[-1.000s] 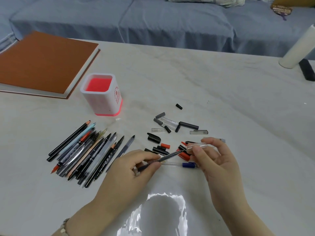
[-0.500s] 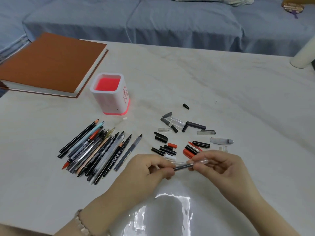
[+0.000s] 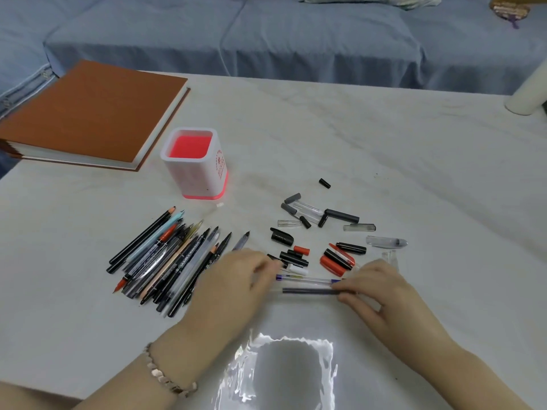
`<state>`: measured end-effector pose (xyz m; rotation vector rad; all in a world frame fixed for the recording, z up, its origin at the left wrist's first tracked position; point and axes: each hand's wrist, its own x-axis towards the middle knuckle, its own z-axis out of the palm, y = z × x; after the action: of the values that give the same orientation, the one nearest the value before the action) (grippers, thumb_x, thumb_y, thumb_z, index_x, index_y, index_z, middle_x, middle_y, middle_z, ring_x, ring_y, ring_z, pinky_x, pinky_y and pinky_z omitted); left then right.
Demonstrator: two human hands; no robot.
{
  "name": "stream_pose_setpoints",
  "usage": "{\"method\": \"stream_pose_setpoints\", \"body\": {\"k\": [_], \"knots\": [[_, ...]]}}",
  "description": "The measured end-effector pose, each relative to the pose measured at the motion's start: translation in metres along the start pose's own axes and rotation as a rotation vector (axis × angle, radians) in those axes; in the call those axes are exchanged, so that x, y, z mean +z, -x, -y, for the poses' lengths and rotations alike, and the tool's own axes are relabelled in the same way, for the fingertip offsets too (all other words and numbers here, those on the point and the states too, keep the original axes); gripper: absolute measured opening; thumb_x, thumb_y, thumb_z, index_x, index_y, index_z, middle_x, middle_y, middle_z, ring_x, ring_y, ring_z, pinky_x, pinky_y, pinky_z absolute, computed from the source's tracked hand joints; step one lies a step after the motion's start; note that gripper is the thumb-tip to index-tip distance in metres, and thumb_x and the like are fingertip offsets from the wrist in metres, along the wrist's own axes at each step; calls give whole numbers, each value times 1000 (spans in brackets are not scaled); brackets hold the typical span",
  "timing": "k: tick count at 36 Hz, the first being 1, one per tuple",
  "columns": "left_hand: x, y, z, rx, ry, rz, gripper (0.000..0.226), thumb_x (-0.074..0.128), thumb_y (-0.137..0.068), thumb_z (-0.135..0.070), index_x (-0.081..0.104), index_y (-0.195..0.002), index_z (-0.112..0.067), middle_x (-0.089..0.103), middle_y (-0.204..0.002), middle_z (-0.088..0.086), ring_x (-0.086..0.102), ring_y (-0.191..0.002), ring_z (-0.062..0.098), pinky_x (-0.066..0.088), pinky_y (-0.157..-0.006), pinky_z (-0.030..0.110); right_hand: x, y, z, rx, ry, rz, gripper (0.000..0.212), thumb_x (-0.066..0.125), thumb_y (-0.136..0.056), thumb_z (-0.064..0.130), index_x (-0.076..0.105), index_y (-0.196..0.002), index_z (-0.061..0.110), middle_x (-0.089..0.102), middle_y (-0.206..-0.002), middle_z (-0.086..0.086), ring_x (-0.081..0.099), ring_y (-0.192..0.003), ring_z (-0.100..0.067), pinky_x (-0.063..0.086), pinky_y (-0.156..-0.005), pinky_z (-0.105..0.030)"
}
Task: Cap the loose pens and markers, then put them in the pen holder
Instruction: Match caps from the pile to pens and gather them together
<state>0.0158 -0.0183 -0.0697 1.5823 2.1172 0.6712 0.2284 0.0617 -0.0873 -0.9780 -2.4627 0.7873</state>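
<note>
Between my two hands lies a dark pen (image 3: 307,290), held level just above the table. My left hand (image 3: 233,287) grips its left end and my right hand (image 3: 376,287) pinches its right end, where a clear cap sits. Just behind it a clear pen with a blue cap (image 3: 307,279) rests on the table. A pile of several uncapped pens and markers (image 3: 165,261) lies to the left. Loose caps (image 3: 319,232), black, grey, red and clear, are scattered behind my hands. The white pen holder (image 3: 204,179) with a pink inside stands upright further back, with nothing in it.
A thick brown-covered book (image 3: 88,113) lies at the table's back left. A white cylinder (image 3: 529,93) stands at the far right edge. A blue sofa (image 3: 266,39) runs behind the table. A bright glare patch (image 3: 281,374) marks the near table edge.
Both hands have dropped toward the table with the dark pen. The clear cap in my right hand has come onto the pen's right end. The camera view shifted slightly.
</note>
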Motion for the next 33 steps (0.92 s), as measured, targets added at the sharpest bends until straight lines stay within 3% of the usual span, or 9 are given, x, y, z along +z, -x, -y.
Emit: {"method": "stream_pose_setpoints", "body": {"k": [3,8,13,16,19,21,23,27,33], "knots": [[-3,-5,22,-9,-222,-216,7,61,-84,-16,65,-86,-10,63,-77,4,58,-73,26,48,-63,34,3,12,-10,15,47,-13,26,48,-84,40,70,-87,26,63,-88,17,47,-86,2,38,-82,-15],[6,-7,39,-55,-356,-135,11,70,-73,-6,64,-81,-6,61,-69,8,56,-61,28,41,-50,30,12,16,-19,44,174,-44,25,50,-81,32,71,-82,21,61,-80,4,45,-79,-7,39,-73,-23],[11,-7,40,-88,-360,-69,4,63,-78,-7,61,-82,-6,58,-72,9,46,-60,22,38,-49,31,13,12,-17,79,288,2,10,63,-71,27,70,-76,22,62,-74,6,59,-66,-19,46,-62,-28],[9,-9,35,-129,-269,-83,8,57,-80,-9,57,-72,-9,52,-66,5,46,-59,20,39,-50,29,7,8,-18,101,281,-36,16,57,-75,31,70,-79,21,63,-74,6,57,-70,-15,44,-64,-27],[5,-9,30,-149,-57,-118,30,51,-85,-9,41,-58,-19,42,-62,1,39,-53,16,26,-47,24,-4,-4,-30,189,267,-130,7,67,-76,14,71,-80,16,66,-77,0,61,-76,-23,46,-69,-34],[2,-10,26,-140,10,-129,27,49,-87,-9,45,-63,-21,45,-70,0,45,-58,14,29,-51,20,-14,-18,-40,271,275,-135,11,66,-79,6,71,-86,11,67,-85,-7,60,-86,-29,42,-78,-33],[-1,-10,23,-116,39,-133,23,48,-88,-10,50,-69,-22,47,-75,-1,47,-63,10,32,-53,16,-24,-35,-44,319,254,-108,14,60,-83,8,70,-94,9,65,-94,-8,55,-94,-27,32,-79,-21],[-4,-10,17,-113,91,-158,20,48,-89,-9,63,-103,-13,51,-87,-4,50,-71,4,36,-64,4,-23,-78,-34,305,152,-76,19,54,-88,11,68,-100,12,63,-102,-6,53,-97,-20,33,-79,-19],[-10,-13,19,-216,275,-145,13,54,-89,-15,62,-89,-25,55,-68,-12,50,-58,2,36,-50,7,8,-132,-18,237,166,33,24,51,-91,19,64,-111,13,61,-113,-6,53,-106,-21,40,-86,-27]]}}
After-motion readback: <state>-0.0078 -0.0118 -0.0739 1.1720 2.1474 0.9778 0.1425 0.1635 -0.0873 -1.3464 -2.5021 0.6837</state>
